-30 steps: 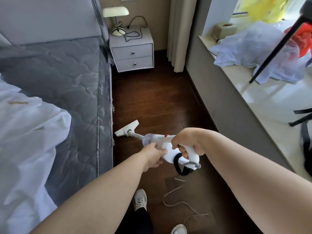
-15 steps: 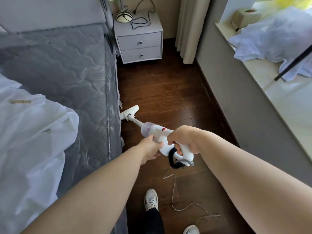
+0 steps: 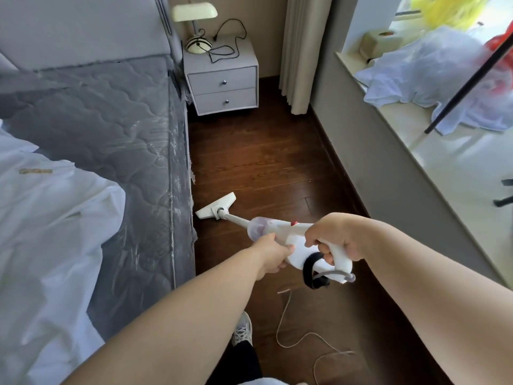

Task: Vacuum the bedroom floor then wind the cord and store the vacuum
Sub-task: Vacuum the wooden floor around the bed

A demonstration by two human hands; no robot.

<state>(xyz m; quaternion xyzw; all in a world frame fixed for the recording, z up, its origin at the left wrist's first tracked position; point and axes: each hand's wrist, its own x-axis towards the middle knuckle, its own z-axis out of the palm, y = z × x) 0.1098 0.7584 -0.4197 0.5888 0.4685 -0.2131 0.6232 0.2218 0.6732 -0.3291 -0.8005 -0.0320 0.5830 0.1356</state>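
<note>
I hold a white stick vacuum over the dark wooden floor. My right hand grips its rear handle. My left hand grips the body just behind the clear dust cup. The thin tube runs forward and left to the white floor head, which lies on the floor close to the bed's side. A thin white cord trails from the handle end and loops on the floor behind.
A bed with a grey mattress and a white sheet fills the left. A grey nightstand with a lamp stands at the far end beside a curtain. A window ledge with clothes runs along the right. My shoe is below.
The view tilted down and then back up. The floor head went forward along the bed edge, then came back towards me and slightly away from the bed. Both hands kept their grip.
</note>
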